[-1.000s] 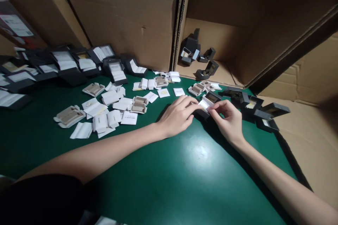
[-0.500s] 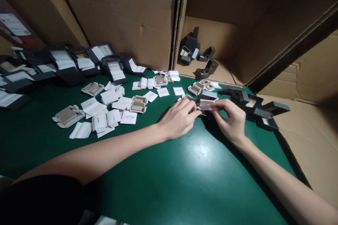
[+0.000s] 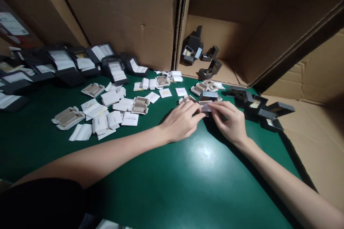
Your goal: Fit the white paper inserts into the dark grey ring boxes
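Both my hands meet over a small dark box (image 3: 208, 97) with a white insert on the green table (image 3: 166, 182). My left hand (image 3: 181, 121) curls its fingers against the box's left side. From the right, my right hand (image 3: 229, 121) pinches the white insert at the box's front. The lower part of the box is hidden behind my fingers. Just behind it lie beige padded inserts (image 3: 202, 87), and to its right stand several open dark boxes (image 3: 264, 112).
White cards and beige inserts (image 3: 107, 114) are scattered over the table's left half. A row of open dark boxes (image 3: 67, 66) lines the back left. A large cardboard carton (image 3: 242, 35) lying open at the back right holds a few dark boxes (image 3: 200, 55). Cardboard walls stand behind.
The small box's lid has come down from tilted open to nearly flat. My right hand has shifted left onto the box's front, and my left hand stays on its left side.
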`<state>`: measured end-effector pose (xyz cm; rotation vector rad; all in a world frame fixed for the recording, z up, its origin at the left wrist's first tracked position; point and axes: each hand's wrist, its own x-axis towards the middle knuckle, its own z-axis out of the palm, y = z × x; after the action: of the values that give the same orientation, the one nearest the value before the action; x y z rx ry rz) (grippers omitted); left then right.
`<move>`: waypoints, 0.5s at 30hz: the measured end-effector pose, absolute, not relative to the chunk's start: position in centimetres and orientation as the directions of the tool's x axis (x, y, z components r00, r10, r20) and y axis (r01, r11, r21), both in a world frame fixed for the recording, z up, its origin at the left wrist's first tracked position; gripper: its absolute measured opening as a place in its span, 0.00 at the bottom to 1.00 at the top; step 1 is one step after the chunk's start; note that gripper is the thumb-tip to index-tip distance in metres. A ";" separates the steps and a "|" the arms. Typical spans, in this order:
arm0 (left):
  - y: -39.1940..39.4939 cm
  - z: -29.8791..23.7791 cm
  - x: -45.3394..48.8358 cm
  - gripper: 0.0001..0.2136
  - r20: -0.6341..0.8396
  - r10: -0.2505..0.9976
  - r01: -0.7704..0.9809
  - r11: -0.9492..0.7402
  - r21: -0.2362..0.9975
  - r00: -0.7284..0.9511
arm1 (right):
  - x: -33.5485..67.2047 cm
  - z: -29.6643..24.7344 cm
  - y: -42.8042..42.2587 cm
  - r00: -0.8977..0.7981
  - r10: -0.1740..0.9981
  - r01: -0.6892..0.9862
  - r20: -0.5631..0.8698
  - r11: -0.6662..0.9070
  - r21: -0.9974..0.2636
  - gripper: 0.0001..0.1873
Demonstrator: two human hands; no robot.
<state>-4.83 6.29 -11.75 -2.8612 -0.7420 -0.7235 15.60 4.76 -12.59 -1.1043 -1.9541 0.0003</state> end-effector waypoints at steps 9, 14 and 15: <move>6.4 -11.9 -4.9 0.15 0.487 0.463 0.496 -0.866 0.069 0.741 | 15.5 -12.7 4.7 -0.262 0.675 0.660 0.690 0.647 -0.382 0.14; 6.4 -11.8 -5.0 0.15 0.499 0.485 0.510 -0.855 0.097 0.718 | 15.5 -12.9 4.6 -0.239 0.702 0.690 0.671 0.609 -0.391 0.13; 6.3 -11.8 -5.0 0.15 0.499 0.483 0.508 -0.856 0.097 0.720 | 15.5 -12.8 4.5 -0.233 0.714 0.678 0.660 0.606 -0.416 0.13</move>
<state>-4.97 6.35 -11.80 -2.8694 -0.8276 -0.8116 15.51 4.54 -12.84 -1.1049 -1.9565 0.0513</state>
